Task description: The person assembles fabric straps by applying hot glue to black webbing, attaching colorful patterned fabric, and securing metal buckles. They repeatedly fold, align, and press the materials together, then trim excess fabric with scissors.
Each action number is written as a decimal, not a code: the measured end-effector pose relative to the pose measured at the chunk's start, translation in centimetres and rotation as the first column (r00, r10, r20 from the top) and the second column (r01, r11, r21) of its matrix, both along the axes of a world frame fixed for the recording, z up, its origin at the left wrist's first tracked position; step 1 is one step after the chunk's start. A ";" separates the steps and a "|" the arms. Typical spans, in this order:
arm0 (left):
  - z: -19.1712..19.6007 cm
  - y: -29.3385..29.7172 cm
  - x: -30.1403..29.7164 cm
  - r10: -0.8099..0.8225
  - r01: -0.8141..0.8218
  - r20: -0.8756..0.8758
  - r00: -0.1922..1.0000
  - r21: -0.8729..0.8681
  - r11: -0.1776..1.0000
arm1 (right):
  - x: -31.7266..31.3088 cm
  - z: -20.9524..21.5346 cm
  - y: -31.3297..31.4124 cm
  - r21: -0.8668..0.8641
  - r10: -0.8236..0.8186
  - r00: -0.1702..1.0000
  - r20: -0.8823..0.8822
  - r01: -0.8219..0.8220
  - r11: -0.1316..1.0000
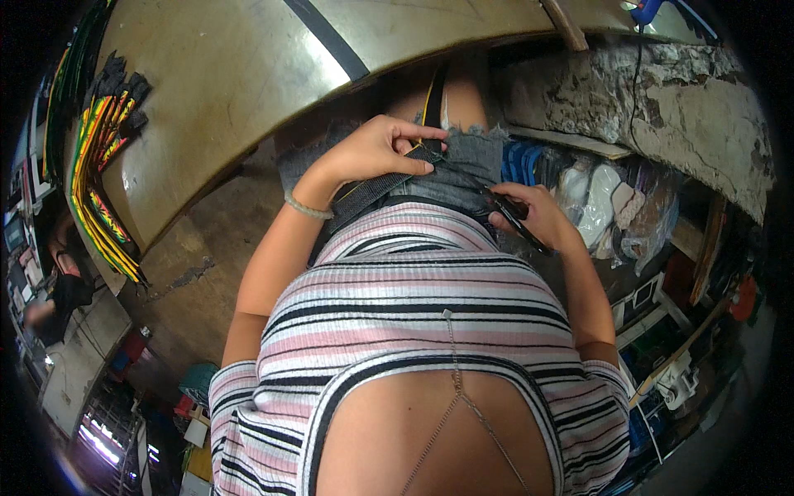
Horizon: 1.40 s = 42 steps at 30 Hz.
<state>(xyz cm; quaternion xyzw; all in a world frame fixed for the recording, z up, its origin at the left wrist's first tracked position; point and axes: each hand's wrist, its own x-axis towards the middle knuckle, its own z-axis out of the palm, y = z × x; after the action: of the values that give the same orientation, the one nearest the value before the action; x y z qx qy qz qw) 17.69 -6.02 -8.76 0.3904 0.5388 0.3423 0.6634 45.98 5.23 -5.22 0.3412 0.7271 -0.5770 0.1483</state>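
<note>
My left hand (387, 155) is over my lap, thumb and fingers pinched on a black strap (364, 195) with a thin yellow edge. Part of that strap lies across my grey denim shorts, and a length of it runs up between my legs toward the table. To the right, my right hand (536, 217) is closed around black-handled scissors (514, 217). Their slim tips point up and left toward the strap by my left fingers. Whether the blades touch the strap, I cannot tell.
Ahead curves a worn table (223, 74) with a black strip (327, 37) across it. A bundle of green, yellow and red straps (95, 182) hangs over its left end. A wooden stick (566, 25) and a blue tool (649, 11) lie far right. Plastic-wrapped pieces (597, 202) sit under a ledge.
</note>
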 end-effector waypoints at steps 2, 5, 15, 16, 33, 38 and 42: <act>-0.1 0.1 0.0 -0.015 0.016 -0.023 1.000 0.020 1.000 | -0.1 -0.1 0.3 0.015 0.019 1.000 0.003 -0.019 1.000; -0.5 0.1 -0.1 -0.014 0.016 -0.042 0.999 0.033 0.999 | -0.3 -0.5 0.6 0.034 0.042 0.999 0.007 -0.042 0.999; -1.6 0.0 0.1 -0.011 0.012 -0.022 1.000 0.067 0.998 | -0.4 -2.3 -0.2 -0.009 0.030 0.998 0.053 -0.029 1.000; -1.6 0.0 0.1 -0.014 0.015 -0.015 1.000 0.081 0.997 | -0.3 -2.7 -0.3 -0.039 0.011 1.000 0.007 -0.011 0.999; 4.0 -1.0 1.1 0.183 -0.022 -0.525 0.831 0.298 0.954 | -6.3 8.0 6.7 -0.144 -0.512 0.513 -0.689 0.595 0.791; 7.5 -1.8 0.7 0.183 0.091 -0.645 0.742 0.367 0.926 | -15.8 14.1 22.7 -0.303 -0.496 0.250 -0.832 0.544 0.783; 9.6 -3.9 -0.6 0.355 -0.179 -0.454 0.817 0.386 0.905 | -24.0 14.9 36.9 0.179 -0.698 0.248 -0.672 0.969 0.172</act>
<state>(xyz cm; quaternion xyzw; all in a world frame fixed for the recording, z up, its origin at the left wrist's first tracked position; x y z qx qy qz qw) 17.13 -9.95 0.86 0.4909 0.6818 0.4006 0.3657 21.98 42.16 9.64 0.5774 0.5432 -0.3666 -0.4871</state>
